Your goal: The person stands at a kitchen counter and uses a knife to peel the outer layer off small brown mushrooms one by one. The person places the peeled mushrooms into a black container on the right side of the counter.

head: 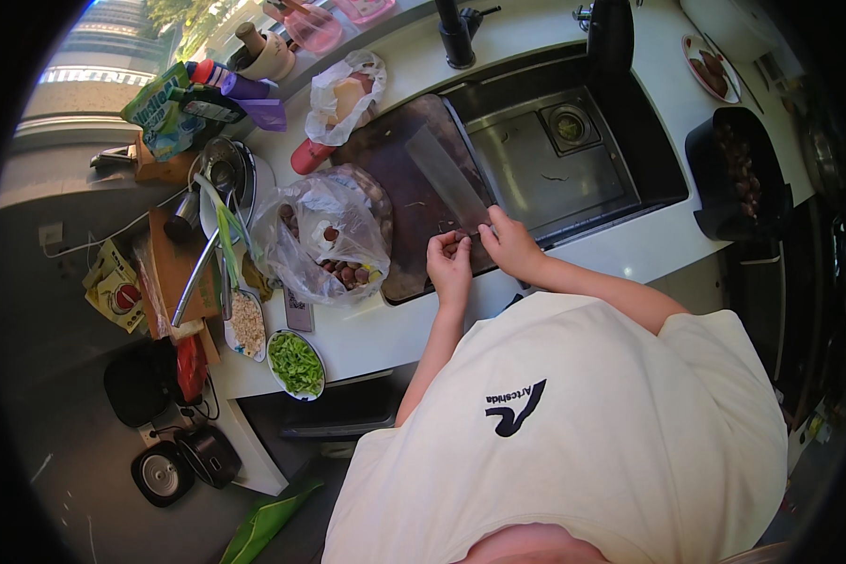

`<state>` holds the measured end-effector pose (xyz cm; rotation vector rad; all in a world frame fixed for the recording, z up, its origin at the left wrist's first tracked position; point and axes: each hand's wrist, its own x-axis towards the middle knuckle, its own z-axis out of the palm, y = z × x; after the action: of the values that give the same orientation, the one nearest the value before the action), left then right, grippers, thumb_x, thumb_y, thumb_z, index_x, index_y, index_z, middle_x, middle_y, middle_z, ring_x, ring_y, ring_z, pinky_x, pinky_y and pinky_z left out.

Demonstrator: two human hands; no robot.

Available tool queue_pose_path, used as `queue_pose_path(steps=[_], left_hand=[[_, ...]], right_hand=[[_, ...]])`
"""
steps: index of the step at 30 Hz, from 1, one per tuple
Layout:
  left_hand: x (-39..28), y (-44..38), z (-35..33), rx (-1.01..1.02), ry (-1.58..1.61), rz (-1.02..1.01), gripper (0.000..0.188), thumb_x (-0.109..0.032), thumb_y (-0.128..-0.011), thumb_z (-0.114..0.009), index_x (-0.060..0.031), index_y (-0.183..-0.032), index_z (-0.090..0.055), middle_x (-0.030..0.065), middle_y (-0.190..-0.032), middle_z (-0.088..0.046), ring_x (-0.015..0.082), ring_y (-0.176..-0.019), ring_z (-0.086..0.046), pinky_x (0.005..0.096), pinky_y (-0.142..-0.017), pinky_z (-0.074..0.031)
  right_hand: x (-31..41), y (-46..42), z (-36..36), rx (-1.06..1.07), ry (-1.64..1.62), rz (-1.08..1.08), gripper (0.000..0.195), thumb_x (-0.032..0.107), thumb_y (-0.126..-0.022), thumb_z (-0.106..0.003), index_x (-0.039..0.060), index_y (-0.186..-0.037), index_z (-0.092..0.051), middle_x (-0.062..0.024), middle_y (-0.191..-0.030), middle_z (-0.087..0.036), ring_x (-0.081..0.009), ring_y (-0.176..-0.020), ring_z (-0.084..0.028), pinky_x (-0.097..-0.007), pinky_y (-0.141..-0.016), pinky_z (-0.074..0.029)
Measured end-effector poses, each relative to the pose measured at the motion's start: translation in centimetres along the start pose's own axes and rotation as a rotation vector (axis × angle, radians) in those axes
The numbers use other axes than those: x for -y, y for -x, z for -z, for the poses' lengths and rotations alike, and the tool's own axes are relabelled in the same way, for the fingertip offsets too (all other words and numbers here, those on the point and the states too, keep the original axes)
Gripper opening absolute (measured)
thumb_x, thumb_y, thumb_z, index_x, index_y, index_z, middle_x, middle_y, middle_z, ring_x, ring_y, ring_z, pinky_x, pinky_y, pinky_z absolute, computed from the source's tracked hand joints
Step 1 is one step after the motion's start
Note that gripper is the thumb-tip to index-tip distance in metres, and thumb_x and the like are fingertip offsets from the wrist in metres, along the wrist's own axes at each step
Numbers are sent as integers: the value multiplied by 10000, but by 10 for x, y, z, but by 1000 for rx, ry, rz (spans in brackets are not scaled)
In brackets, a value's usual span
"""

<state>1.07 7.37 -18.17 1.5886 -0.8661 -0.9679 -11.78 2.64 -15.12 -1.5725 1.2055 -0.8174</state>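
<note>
My left hand [450,264] pinches a small brown nut [460,237], which looks like a chestnut, above the near edge of a dark cutting board [412,211]. My right hand [513,245] grips a cleaver [448,180] close to the near end of its broad blade. The blade reaches away over the board; the handle is mostly hidden. Both hands are close together, the nut just left of the cleaver. Left of the board, a clear plastic bag [303,240] lies open with several brown nuts [349,273] inside.
A black sink [550,183] adjoins the board. On the right stands a black basket [701,158] holding nuts [744,173]. Chopped greens in a bowl [296,363], a dish of pale minced food [245,324] and a phone [299,316] sit at left. A black faucet [457,42] rises behind.
</note>
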Motion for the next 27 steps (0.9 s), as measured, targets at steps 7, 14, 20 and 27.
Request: queue_pose_path(steps=[7,14,20,27], left_hand=[[3,-2,2,-6,51,31,155,-38,-815,-641,13,-935,-556,41,-843,-622,80,-734,-574,200,-674,-472],[9,-5,1,-23,52,24,135,-43,-821,-638,20,-907,-556,38,-812,-619,76,-704,-566,202,-664,-470],[-2,-6,0,-50,-5,39,139,-81,-825,-649,11,-881,-561,26,-774,-607,54,-655,-513,188,-612,-430],[-7,-6,0,-78,-90,69,156,-92,-836,-640,13,-885,-536,53,-806,-621,68,-670,-533,208,-622,-452]], right_hand=[[-2,-3,-6,0,23,-13,158,111,-866,-493,-4,-865,-385,-256,-680,-558,-451,-670,-553,-478,-554,-424],[-3,-8,-10,15,67,-27,159,103,-865,-489,-15,-858,-382,-261,-672,-558,-458,-663,-550,-490,-560,-427],[3,-19,-19,39,128,-46,159,113,-870,-484,-10,-857,-384,-266,-694,-567,-454,-683,-560,-502,-575,-435],[2,-24,-30,85,148,-102,152,118,-876,-473,-4,-869,-383,-268,-722,-573,-455,-700,-563,-509,-598,-439]])
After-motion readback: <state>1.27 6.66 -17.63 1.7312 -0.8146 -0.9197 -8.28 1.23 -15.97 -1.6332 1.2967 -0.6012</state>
